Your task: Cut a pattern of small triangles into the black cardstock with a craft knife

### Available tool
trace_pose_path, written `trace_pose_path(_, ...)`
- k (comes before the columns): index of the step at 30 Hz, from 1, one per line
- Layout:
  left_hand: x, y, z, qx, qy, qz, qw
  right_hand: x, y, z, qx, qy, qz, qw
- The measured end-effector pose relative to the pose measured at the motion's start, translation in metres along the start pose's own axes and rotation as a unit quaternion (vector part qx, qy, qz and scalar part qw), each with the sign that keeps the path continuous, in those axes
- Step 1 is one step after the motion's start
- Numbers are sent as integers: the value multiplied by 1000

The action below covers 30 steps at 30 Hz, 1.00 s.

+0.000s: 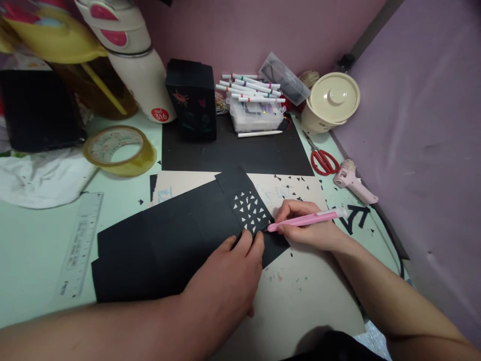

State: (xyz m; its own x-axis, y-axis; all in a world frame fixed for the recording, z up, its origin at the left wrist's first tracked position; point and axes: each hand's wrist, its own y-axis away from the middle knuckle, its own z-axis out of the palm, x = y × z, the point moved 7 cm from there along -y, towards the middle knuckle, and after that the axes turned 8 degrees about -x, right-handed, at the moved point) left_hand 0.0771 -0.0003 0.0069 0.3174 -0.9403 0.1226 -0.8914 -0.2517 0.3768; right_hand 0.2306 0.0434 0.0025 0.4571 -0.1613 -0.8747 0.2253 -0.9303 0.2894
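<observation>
A large folded black paper sheet (165, 245) lies across a beige cutting board (300, 296). One panel has several small triangular holes (250, 208) cut out of it. My left hand (225, 278) lies flat on the sheet just below that panel, fingers pressed down on the paper. My right hand (310, 230) is closed around a pink craft knife (306, 219), held like a pen, its tip touching the black sheet at the panel's lower right edge. Tiny black triangle scraps are scattered around.
Red scissors (323, 160) and a pink glue gun (351, 180) lie at the right. A clear ruler (80, 240) and tape roll (119, 150) sit at the left. Behind are a black box (191, 98), a marker tray (255, 105), a cream lidded pot (330, 103), another black sheet (240, 150).
</observation>
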Motion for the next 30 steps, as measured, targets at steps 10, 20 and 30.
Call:
trace_pose_path(10,2,-1,-1,25,-18,-3,1000,2,-1,1,-2,0,2,1000)
trace_pose_path(20,2,1,0,44,-30,-9,999,9,-1,-1,14,1,27,1000)
trace_pose_path(30,2,0,1,46,-26,-7,999,8,-2,-4,16,-5,36,999)
